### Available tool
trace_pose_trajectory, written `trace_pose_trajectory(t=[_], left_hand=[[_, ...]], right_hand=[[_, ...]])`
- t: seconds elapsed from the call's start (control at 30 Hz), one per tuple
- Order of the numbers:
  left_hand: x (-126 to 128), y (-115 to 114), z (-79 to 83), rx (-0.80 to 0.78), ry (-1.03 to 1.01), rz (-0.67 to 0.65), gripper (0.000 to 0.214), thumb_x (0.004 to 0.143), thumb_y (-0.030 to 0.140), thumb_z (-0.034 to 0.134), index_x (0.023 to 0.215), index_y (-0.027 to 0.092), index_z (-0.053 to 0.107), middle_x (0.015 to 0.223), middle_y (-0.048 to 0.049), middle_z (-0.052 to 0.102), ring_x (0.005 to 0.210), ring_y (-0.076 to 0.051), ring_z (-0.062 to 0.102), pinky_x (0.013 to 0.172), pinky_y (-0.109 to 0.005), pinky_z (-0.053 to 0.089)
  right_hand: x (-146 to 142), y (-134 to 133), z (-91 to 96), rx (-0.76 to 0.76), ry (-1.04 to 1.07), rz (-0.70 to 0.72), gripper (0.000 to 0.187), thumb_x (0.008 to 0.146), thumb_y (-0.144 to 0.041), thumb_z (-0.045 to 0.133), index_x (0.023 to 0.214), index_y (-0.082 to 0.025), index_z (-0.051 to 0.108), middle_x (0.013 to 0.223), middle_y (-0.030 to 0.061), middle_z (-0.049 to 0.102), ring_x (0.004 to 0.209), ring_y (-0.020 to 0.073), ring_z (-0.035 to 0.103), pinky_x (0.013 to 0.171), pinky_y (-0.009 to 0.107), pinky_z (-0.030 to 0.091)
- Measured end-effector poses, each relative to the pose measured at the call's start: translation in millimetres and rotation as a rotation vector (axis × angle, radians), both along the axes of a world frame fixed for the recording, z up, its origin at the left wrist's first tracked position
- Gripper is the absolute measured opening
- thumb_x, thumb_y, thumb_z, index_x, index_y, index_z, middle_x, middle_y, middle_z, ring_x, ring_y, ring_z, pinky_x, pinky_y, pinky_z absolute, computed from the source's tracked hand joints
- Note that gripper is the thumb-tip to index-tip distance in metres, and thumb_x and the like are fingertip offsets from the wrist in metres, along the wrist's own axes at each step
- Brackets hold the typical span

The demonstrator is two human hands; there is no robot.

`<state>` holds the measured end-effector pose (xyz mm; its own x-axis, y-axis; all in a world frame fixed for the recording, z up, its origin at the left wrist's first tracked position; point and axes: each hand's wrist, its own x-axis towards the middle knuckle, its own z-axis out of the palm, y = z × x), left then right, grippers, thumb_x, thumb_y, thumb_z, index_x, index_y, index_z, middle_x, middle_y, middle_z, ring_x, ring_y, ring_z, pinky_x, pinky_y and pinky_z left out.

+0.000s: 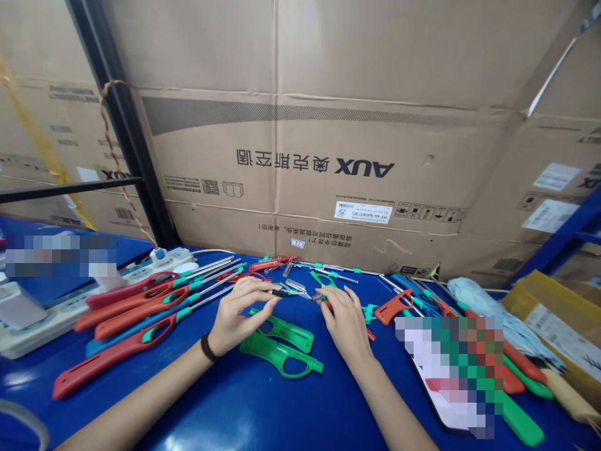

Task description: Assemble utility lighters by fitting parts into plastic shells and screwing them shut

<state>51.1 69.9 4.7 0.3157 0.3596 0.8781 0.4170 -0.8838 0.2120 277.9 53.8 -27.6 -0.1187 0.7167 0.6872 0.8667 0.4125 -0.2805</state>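
My left hand point(244, 310), with a dark band at the wrist, pinches a small black piece point(280, 292) between thumb and fingers. Thin pale wires point(301, 292) run from there toward my right hand point(345, 316). That hand is closed at the fingertips around something small, mostly hidden by the fingers. Below and between the hands, two green lighter casing halves point(284, 360) lie on the blue table point(225, 401). A small silvery metal part point(295, 284) rests just beyond the fingertips. An orange casing piece point(394, 307) lies right of my right hand.
Several long-necked lighters point(126, 341) lie at the left beside a white power strip point(28, 332). At right are a phone point(432, 388), more lighters point(521, 419), a pale blue plastic bag point(488, 310) and an open carton point(554, 319). A large cardboard box point(300, 75) walls the back.
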Motion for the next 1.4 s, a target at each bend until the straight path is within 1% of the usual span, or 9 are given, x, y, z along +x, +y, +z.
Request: trace_pose_trajectory(t=[0.1,0.27,0.4,0.5,0.67,0.8,0.93,1.17,1.4], left_hand=[[-1.0,1.3,-2.2,-0.026,-0.067,0.03,0.006,0.079,0.02,0.069,0.074,0.019,0.065,0.085,-0.0034,0.071,0.078,-0.017,0.066,0.078,-0.032,0.048],[-5.7,1.1,-3.7,-0.159,-0.055,0.055,0.019,0.082,0.024,0.064,0.065,0.018,0.055,0.074,-0.0021,0.068,0.073,-0.016,0.064,0.073,-0.03,0.05],[-3.5,-2.2,-7.8,-0.224,0.026,0.049,0.007,0.086,0.024,0.057,0.086,0.018,0.055,0.089,-0.0062,0.064,0.088,-0.019,0.061,0.08,-0.032,0.05],[-0.6,-5.6,-10.7,-0.195,0.059,0.073,0.027,0.085,0.025,0.059,0.109,0.018,0.049,0.107,-0.0103,0.057,0.106,-0.023,0.053,0.091,-0.039,0.045],[-4.9,-7.1,-4.5,-0.207,0.034,0.055,0.027,0.09,0.028,0.049,0.115,0.018,0.05,0.113,-0.0114,0.055,0.111,-0.024,0.048,0.097,-0.041,0.04],[-8.9,-4.6,2.4,-0.485,0.051,-0.146,0.04,0.099,0.036,0.028,0.094,0.017,0.063,0.097,-0.0081,0.066,0.095,-0.021,0.059,0.09,-0.035,0.044],[-4.4,-5.0,-0.3,-0.747,0.106,-0.235,0.045,0.097,0.044,0.033,0.078,0.015,0.062,0.066,-0.0031,0.063,0.062,-0.015,0.059,0.063,-0.025,0.048],[-0.3,-1.5,-8.5,-0.627,0.068,-0.1,0.03,0.093,0.039,0.045,0.09,0.015,0.062,0.079,-0.0026,0.064,0.068,-0.014,0.058,0.06,-0.022,0.047],[-1.7,-0.7,-11.7,-0.569,0.097,-0.094,0.026,0.093,0.035,0.048,0.095,0.016,0.065,0.084,-0.0043,0.068,0.071,-0.015,0.062,0.063,-0.022,0.048]], right_hand=[[2.6,-3.3,9.6,0.031,-0.026,0.016,0.028,0.092,-0.02,0.044,0.114,-0.022,0.061,0.095,0.0054,0.067,0.093,0.0195,0.061,0.098,0.041,0.037],[2.6,-9.7,16.1,0.008,-0.111,0.033,0.033,0.093,-0.028,0.046,0.125,-0.025,0.057,0.086,0.0055,0.061,0.079,0.0196,0.057,0.072,0.032,0.046],[-1.9,-13.5,14.5,-0.023,-0.068,0.124,0.032,0.093,-0.028,0.047,0.124,-0.027,0.058,0.09,0.005,0.061,0.082,0.0189,0.058,0.075,0.031,0.048],[-5.2,-16.4,14.2,-0.029,-0.032,0.186,0.027,0.093,-0.028,0.048,0.117,-0.027,0.061,0.094,0.0054,0.06,0.087,0.0197,0.059,0.079,0.031,0.048],[-8.1,-20.6,14.9,-0.019,-0.01,0.227,0.024,0.093,-0.025,0.047,0.111,-0.026,0.063,0.092,0.0049,0.06,0.088,0.0184,0.06,0.081,0.03,0.048],[-9.7,-22.8,15.4,-0.028,0.001,0.236,0.023,0.093,-0.028,0.047,0.109,-0.026,0.064,0.092,0.0045,0.062,0.085,0.0173,0.062,0.079,0.027,0.049],[-11.1,-24.0,16.1,-0.056,0.008,0.209,0.023,0.092,-0.033,0.05,0.109,-0.029,0.065,0.09,0.0025,0.062,0.081,0.0159,0.064,0.071,0.024,0.05],[-13.9,-25.9,20.3,-0.143,0.029,0.213,0.025,0.09,-0.038,0.051,0.111,-0.027,0.06,0.092,0.0023,0.062,0.079,0.0164,0.064,0.067,0.024,0.05],[-15.1,-28.8,24.3,-0.218,0.024,0.203,0.017,0.092,-0.033,0.049,0.101,-0.023,0.059,0.09,0.0018,0.068,0.071,0.0167,0.065,0.059,0.025,0.048]])
